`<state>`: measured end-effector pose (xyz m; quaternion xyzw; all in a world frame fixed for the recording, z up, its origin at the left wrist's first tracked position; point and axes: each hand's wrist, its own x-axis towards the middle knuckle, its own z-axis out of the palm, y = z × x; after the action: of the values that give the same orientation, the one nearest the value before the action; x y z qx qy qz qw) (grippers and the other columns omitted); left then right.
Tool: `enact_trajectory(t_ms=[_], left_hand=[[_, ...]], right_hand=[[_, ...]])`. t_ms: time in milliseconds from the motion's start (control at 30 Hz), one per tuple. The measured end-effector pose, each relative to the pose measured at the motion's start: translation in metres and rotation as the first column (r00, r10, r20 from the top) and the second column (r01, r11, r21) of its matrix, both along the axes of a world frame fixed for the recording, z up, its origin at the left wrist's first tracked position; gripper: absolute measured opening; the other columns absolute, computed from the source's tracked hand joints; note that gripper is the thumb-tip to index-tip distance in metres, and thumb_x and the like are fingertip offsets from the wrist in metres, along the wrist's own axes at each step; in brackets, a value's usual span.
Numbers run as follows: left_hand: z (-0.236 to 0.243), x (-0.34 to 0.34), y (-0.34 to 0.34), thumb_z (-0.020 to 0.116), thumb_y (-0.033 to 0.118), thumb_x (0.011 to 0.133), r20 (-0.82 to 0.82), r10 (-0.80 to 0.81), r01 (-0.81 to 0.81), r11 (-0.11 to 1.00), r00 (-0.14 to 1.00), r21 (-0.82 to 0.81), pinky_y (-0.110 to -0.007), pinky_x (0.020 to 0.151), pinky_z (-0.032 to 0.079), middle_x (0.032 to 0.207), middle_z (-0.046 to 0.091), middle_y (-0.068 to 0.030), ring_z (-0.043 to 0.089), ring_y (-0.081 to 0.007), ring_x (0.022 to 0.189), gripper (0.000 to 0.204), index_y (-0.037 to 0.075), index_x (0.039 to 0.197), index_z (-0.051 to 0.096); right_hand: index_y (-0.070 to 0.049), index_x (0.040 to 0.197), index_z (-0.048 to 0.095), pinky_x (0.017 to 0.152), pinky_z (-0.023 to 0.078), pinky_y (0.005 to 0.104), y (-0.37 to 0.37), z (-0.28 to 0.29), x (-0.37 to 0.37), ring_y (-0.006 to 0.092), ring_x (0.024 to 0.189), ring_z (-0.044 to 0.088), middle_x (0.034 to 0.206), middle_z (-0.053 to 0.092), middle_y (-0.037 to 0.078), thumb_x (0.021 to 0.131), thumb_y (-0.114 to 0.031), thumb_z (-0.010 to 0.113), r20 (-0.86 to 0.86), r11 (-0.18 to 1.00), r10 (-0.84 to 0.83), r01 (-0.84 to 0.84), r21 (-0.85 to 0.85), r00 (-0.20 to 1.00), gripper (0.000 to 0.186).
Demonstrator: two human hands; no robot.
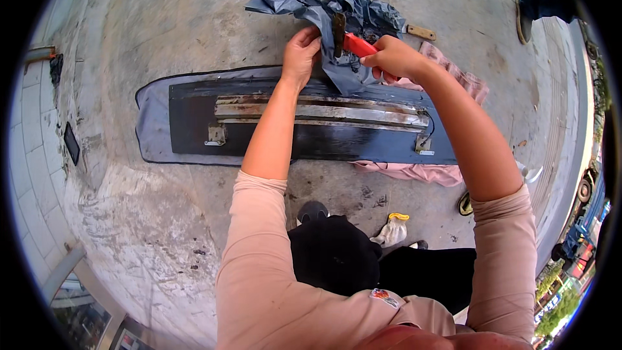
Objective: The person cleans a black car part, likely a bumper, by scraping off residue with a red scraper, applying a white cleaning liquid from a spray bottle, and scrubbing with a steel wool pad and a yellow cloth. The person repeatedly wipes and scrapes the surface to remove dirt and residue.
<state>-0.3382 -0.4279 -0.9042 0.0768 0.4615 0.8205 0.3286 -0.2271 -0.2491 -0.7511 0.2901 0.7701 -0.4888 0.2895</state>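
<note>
The whole scene is set on a stained concrete floor (155, 39). A long dark panel (350, 142) is laid flat across the middle, crossed by the left forearm as seen from above. Beneath its left end, a grey mat (155, 120) with a black edge is partly covered. A crumpled dark grey bag (363, 13) is spread beyond the panel's far edge, and a loose corner of it is draped down toward the panel. A pink cloth (411, 173) is tucked under the panel's right part, with folds shown on both the near and far sides. Rusty metal strips (321, 112) are fixed lengthwise along the panel.

The two hands are held apart on either side of the blade. A scraper (359, 45) is gripped by its red handle in the right hand (396, 59); its soiled blade (339, 34) is held over the bag. The bag's left side is met by the fingers of the left hand (299, 57); whether they are closed on it cannot be told. On the near floor, a pale glove (392, 230) with a yellow cuff is left. Below the strips, two small brackets (216, 136) are mounted. A wooden handle (422, 32) is seen just beside the bag's right edge.
</note>
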Motion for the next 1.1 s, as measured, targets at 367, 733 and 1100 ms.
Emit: enact_trajectory(t_ms=[367,733,1100], left_hand=[[-0.001,-0.001,0.044,0.073,0.01,0.093,-0.286,0.05,-0.084,0.99,0.957,-0.109,-0.025,0.086,0.05,0.106,0.07,-0.0028,0.064,-0.0102,0.095,0.031,-0.001,0.121,0.065],[-0.02,-0.018,0.026,0.065,0.005,0.097,-0.354,0.173,-0.26,0.941,0.919,-0.217,-0.023,0.082,0.049,0.104,0.071,-0.0028,0.063,-0.0083,0.089,0.017,-0.001,0.114,0.066],[0.001,-0.007,0.043,0.075,0.002,0.087,-0.68,0.009,-0.227,0.946,0.733,-0.232,-0.026,0.075,0.051,0.092,0.072,-0.0061,0.066,-0.0125,0.084,0.027,0.001,0.113,0.067]], right_hand=[[0.007,0.087,0.066,0.043,0.04,0.029,0.004,-0.004,0.01,0.012,0.045,0.053,0.061,0.059,0.004,0.088,-0.018,0.07,-0.065,0.998,0.032,-0.028,0.061,0.997,0.025],[0.006,0.093,0.07,0.048,0.044,0.0317,0.019,-0.005,0.025,0.0135,0.051,0.054,0.064,0.059,0.004,0.085,-0.024,0.073,-0.185,0.993,-0.117,0.119,0.003,0.976,0.031],[0.006,0.099,0.071,0.051,0.044,0.0317,0.011,0.007,0.027,0.0126,0.054,0.056,0.066,0.061,0.005,0.085,-0.025,0.074,-0.268,0.985,-0.074,0.112,0.131,0.961,0.034]])
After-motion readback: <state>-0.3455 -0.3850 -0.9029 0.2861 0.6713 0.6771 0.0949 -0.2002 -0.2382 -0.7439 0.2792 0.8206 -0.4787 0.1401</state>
